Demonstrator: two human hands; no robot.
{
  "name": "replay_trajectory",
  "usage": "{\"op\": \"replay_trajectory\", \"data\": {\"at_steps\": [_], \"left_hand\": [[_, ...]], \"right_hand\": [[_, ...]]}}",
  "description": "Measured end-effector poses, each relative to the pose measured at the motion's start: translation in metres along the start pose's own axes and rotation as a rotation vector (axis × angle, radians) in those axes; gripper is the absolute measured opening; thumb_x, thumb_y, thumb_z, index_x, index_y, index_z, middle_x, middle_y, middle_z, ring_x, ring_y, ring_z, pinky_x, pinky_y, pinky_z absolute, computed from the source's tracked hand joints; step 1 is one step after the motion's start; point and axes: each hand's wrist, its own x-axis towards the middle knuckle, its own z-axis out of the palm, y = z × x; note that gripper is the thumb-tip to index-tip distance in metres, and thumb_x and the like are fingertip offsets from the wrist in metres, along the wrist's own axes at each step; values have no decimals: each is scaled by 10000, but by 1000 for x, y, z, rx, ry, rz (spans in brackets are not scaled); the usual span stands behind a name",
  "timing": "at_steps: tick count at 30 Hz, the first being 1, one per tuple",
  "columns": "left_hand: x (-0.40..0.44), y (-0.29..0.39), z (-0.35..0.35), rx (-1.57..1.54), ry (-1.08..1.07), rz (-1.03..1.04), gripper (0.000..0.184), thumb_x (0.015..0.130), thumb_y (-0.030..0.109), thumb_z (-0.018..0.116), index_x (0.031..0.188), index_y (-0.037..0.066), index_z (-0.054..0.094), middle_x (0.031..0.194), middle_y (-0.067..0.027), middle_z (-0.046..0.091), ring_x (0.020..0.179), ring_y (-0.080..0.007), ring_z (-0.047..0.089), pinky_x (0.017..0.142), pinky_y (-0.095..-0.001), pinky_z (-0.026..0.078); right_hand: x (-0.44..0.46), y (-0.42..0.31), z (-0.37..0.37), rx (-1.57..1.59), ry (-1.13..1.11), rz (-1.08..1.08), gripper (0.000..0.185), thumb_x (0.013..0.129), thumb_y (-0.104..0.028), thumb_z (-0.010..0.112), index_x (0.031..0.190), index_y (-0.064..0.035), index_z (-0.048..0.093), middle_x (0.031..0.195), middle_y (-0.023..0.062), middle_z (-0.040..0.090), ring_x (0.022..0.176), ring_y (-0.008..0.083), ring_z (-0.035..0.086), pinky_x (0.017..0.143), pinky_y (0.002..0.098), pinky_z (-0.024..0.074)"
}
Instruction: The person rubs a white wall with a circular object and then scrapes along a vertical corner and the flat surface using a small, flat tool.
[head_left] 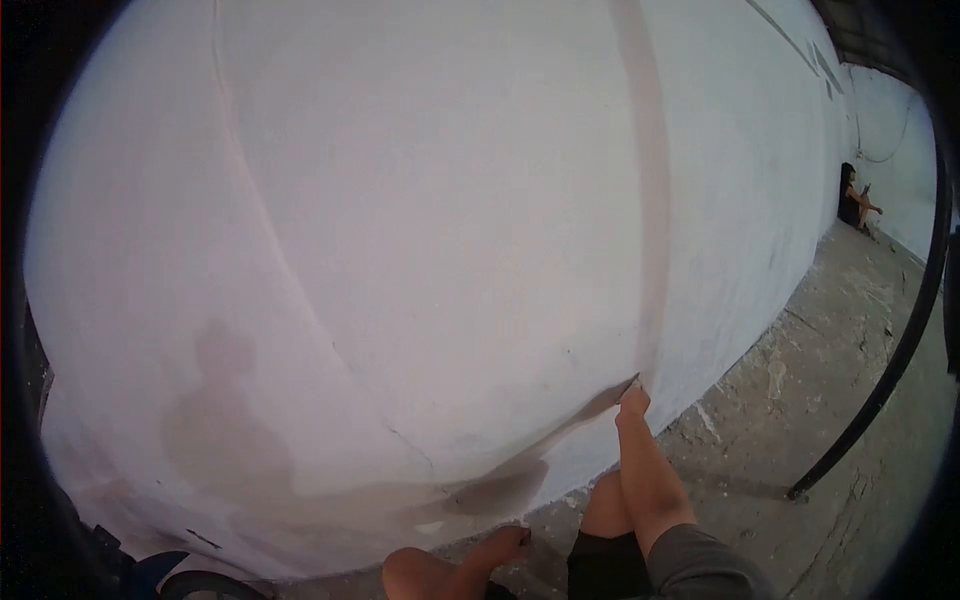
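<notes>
Wall point(450, 250) stood pale beneath the right grip point(633, 397).
The right grip touched it low, near the floor point(740, 440); whether either it or the left grip point(510, 541) was clenched could not be told.

Two hands point(632, 399), two knees point(404, 572), one seated person point(851, 203), one black pole point(897, 372), one large wall point(440, 220).

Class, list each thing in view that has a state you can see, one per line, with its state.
White wall: upright, marked by a fine crack low down.
Concrete floor: scuffed, with pale patches.
Black pole: lower end on the floor.
Right hand: reached out, fingers at the wall; grip unclear.
Left hand: lowered near the knee; grip unclear.
Person in the background: seated, knees bent.
</notes>
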Motion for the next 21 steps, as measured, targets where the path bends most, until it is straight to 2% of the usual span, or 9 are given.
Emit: {"op": "replay_trajectory", "data": {"at_steps": [3,5,6,8,11,12,13,15,21], "left_hand": [[10,-14,17,92,61,11,224,788,206,594,904,20,641,931,-226,648,924,-407,625,798,-474,486],[7,1,5,33,13,-45,237,781,206,598,923,22,647,947,-230,650,941,-410,623,807,-478,486],[6,10,-3,-13,-18,-91,252,775,206,602,943,25,653,962,-233,651,959,-413,622,817,-481,486],[5,18,-10,-64,-37,-54,263,770,211,607,948,23,653,982,-236,649,969,-417,618,824,-485,484],[18,22,-11,-33,-14,-18,254,779,175,586,950,0,657,947,-239,662,918,-416,637,808,-495,492],[20,23,-14,-41,-18,0,249,781,197,588,934,9,643,953,-239,647,928,-428,622,810,-504,489],[20,26,-16,-47,-22,15,246,783,219,589,919,18,630,959,-238,632,939,-440,608,811,-513,486],[23,29,-20,-48,-8,47,234,792,217,582,911,20,626,949,-235,626,934,-439,606,809,-515,487],[34,42,-42,-65,34,76,188,817,196,577,884,26,621,919,-219,615,910,-419,609,792,-509,489]], "right_hand": [[19,7,1,-77,25,65,444,1005,-309,504,1280,30,583,1219,192,632,1024,277,632,840,337,495],[30,23,-8,-119,37,88,434,1001,-296,517,1292,20,580,1242,191,621,1041,275,626,843,336,496],[28,25,-7,-76,21,67,441,1001,-302,517,1293,22,582,1255,192,617,1065,280,620,855,340,497],[22,22,-6,-6,-19,21,455,1000,-314,518,1294,27,584,1281,194,609,1114,288,609,878,349,498],[23,19,7,-126,155,-3,447,1012,-277,490,1350,11,542,1323,169,591,1145,263,593,885,324,501],[36,31,5,-110,123,-107,457,1016,-268,476,1373,14,513,1367,156,562,1182,263,574,931,318,481],[31,28,4,-115,134,-106,457,1016,-268,476,1373,14,513,1367,156,562,1182,263,574,931,318,481],[9,7,18,131,186,-76,456,1022,-281,486,1345,38,537,1307,128,591,1123,244,571,938,321,450],[41,16,5,16,175,-124,447,1019,-263,492,1344,40,538,1310,133,592,1132,243,573,941,320,451]]}}
